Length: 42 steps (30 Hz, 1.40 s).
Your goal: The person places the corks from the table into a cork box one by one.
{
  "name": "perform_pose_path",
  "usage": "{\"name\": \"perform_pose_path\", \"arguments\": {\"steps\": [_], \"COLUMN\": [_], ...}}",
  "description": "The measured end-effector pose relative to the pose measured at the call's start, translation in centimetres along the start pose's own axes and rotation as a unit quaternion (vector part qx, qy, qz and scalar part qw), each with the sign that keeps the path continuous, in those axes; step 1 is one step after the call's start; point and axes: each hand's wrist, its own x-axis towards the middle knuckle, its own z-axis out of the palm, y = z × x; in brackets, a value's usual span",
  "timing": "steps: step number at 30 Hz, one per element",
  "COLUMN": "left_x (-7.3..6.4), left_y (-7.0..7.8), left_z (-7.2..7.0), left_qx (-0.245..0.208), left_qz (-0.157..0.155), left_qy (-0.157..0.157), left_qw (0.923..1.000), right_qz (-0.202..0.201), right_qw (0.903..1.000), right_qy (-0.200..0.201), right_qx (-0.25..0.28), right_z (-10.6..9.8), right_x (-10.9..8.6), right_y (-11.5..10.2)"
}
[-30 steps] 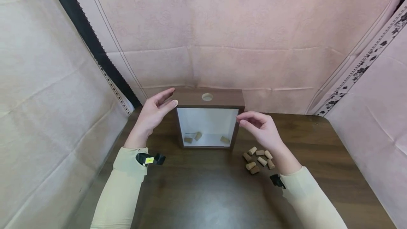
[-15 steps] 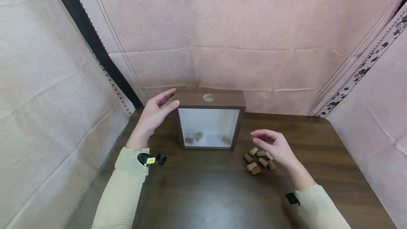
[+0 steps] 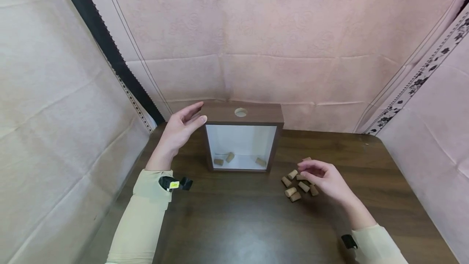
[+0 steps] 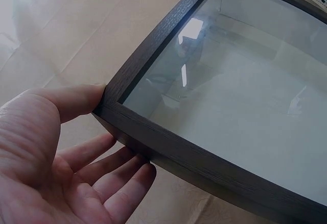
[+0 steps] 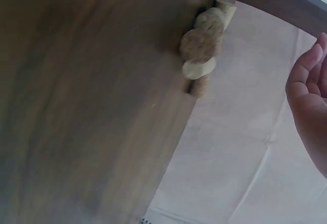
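Note:
A brown shadow box [image 3: 261, 114] with a glass front and a round hole [image 3: 240, 112] in its top stands at the back of the table. Several corks: three, one of them this cork [image 3: 230, 157], lie inside behind the glass. My left hand [image 3: 179, 129] holds the box at its upper left corner. In the left wrist view, the thumb touches the dark frame [image 4: 163, 145] and the fingers lie along its side. Over a small pile of loose corks [image 3: 290, 192], right of the box, hovers my right hand [image 3: 326, 178], its fingers loosely bent. The right wrist view shows no cork in it.
The dark wooden table [image 3: 234, 219] extends in front of the box and to the right. Pale cloth hangs behind [image 3: 293, 31] and on both sides, close to the box's back.
My right hand has moved away from the box's right edge, rightward and down to the cork pile. My left hand keeps its place at the box's corner.

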Motion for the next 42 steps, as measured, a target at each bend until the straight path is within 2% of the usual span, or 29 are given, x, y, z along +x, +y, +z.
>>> {"name": "perform_pose_path", "arguments": {"steps": [6, 11, 20, 34, 42], "left_x": [0.1, 0.0, -0.1, 0.0, 0.0], "left_y": [-0.1, -0.1, -0.1, -0.1, -0.1], "left_z": [0.1, 0.1, -0.1, 0.2, 0.1], "left_qx": [0.0, 0.0, 0.005, -0.016, -0.012], "left_qz": [0.001, -0.001, -0.004, 0.005, 0.005], "left_qy": [0.001, 0.001, 0.003, 0.0, 0.0], "left_qw": [1.0, 1.0, 1.0, 0.9999, 0.9999], "right_qz": [0.066, 0.089, 0.153, 0.178, 0.184], "right_qw": [0.9943, 0.9909, 0.9826, 0.9724, 0.9709], "right_qy": [-0.063, -0.056, -0.063, -0.06, -0.06], "right_qx": [-0.056, -0.084, -0.084, -0.138, -0.141], "right_z": [-1.2, -1.8, -2.2, -1.8, -1.7], "right_x": [-1.3, -2.1, -3.1, -3.4, -3.2], "right_y": [1.5, 2.8, 4.1, 4.6, 4.5]}}
